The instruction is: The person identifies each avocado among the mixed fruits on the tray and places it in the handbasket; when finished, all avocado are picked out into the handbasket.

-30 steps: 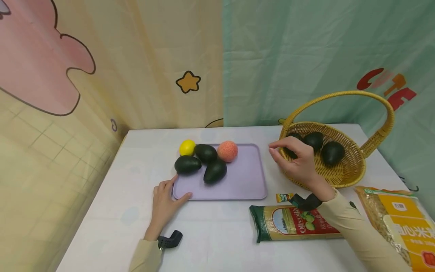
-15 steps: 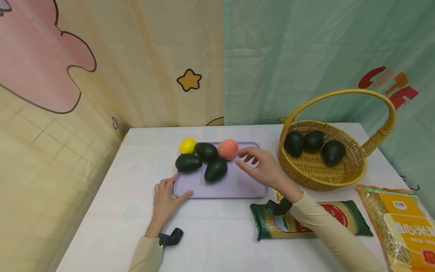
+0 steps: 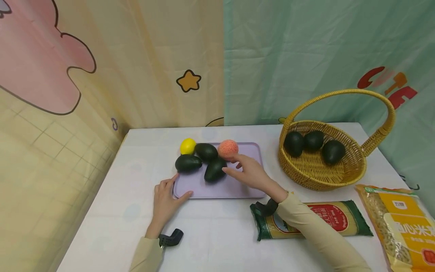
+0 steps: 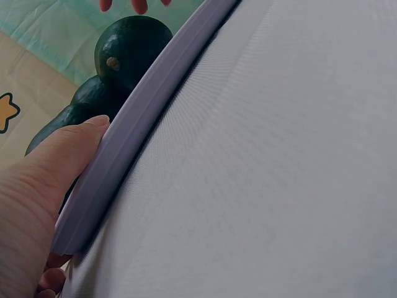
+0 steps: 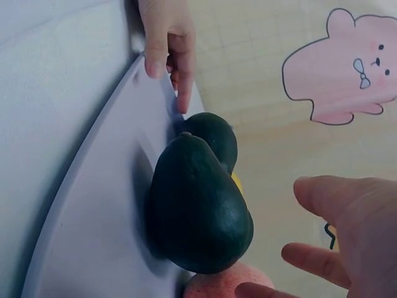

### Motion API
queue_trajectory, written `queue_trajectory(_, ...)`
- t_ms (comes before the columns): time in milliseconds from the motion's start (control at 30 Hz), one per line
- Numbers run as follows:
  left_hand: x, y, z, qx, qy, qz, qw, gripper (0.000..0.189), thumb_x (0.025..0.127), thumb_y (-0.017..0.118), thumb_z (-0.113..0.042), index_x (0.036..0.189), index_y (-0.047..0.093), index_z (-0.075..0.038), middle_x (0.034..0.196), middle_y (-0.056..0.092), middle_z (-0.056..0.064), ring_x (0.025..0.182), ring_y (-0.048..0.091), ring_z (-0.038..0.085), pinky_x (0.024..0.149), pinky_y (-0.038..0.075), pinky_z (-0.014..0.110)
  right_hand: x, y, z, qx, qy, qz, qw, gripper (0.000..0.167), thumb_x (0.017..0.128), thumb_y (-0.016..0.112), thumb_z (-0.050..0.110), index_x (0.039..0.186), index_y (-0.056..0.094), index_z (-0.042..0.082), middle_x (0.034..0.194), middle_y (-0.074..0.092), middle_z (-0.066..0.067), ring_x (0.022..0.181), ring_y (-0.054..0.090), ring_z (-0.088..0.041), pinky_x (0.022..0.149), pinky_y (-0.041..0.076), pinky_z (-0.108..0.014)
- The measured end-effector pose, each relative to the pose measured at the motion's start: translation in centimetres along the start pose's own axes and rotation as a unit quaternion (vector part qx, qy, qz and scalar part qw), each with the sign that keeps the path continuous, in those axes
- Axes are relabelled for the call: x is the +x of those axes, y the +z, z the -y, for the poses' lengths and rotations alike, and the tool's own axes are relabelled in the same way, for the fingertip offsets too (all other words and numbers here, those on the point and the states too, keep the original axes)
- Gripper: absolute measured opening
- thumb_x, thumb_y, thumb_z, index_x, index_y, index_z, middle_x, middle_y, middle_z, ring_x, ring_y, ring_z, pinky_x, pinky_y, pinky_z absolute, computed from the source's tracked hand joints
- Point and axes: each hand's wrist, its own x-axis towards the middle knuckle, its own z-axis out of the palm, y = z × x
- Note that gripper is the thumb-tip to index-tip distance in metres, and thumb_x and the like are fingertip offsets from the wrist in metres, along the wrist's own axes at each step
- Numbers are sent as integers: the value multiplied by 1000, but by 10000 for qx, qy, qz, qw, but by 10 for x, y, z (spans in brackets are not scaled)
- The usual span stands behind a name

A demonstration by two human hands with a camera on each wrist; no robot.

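On the lilac tray (image 3: 238,189) lie several dark green avocados, with a yellow lemon (image 3: 188,146) and a pinkish-orange peach-like fruit (image 3: 228,149). My left hand (image 3: 166,202) grips the tray's near left corner. In the left wrist view its thumb (image 4: 77,146) lies along the tray rim, fingers curled below. Above the tray hovers my right hand (image 3: 251,172), fingers spread and holding nothing. It is over the nearest avocado (image 3: 215,170), its fingertips by the peach-like fruit. The right wrist view shows that avocado (image 5: 198,205) large, with a gap to the thumb.
A wicker basket (image 3: 317,179) with a tall handle stands at the right, holding three avocados (image 3: 333,152). A green and red pasta packet (image 3: 326,219) lies under my right forearm. A yellow grain bag (image 3: 401,223) sits at the right edge. Curtains hang behind the table.
My right hand has moved left from above the basket to above the tray, its fingers spreading. One more avocado in the basket is uncovered to view. The left hand has stayed on the tray corner.
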Motion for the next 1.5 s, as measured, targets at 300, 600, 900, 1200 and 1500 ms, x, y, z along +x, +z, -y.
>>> queue_trajectory(300,0,1,0,49,115,-161,9998,81,70,83,-39,136,52,-6,112,50,17,93,37,31,75,29,39,5,11,2,-33,115,265,9996,56,89,65,39,134,53,8,123,59,-10,95,59,-27,78,47,-38)
queue_trajectory(600,-1,0,-1,-50,-22,-19,10000,81,71,82,-41,138,50,-8,114,49,16,96,36,30,77,30,40,8,17,3,-300,261,350,9986,58,89,66,40,134,51,6,124,58,-12,103,58,-28,81,47,-41)
queue_trajectory(900,0,0,-2,-41,-18,5,10000,80,72,81,-41,138,50,-7,114,48,16,96,36,30,77,29,39,13,23,4,-135,518,404,9977,60,87,66,41,134,50,8,119,60,-12,101,59,-25,80,47,-40)
queue_trajectory(1200,0,-1,-1,-44,-43,21,10000,81,72,81,-42,138,49,-7,116,49,16,97,36,30,78,30,40,22,35,7,-38,848,334,9958,65,83,68,48,129,46,9,124,57,-16,106,57,-31,90,43,-45)
queue_trajectory(1500,0,-1,-1,-33,-114,88,9999,81,73,80,-43,139,48,-9,117,48,16,99,35,30,79,30,41,26,41,7,2,1047,218,9943,63,80,72,50,125,45,14,125,56,-13,104,56,-31,89,42,-45)
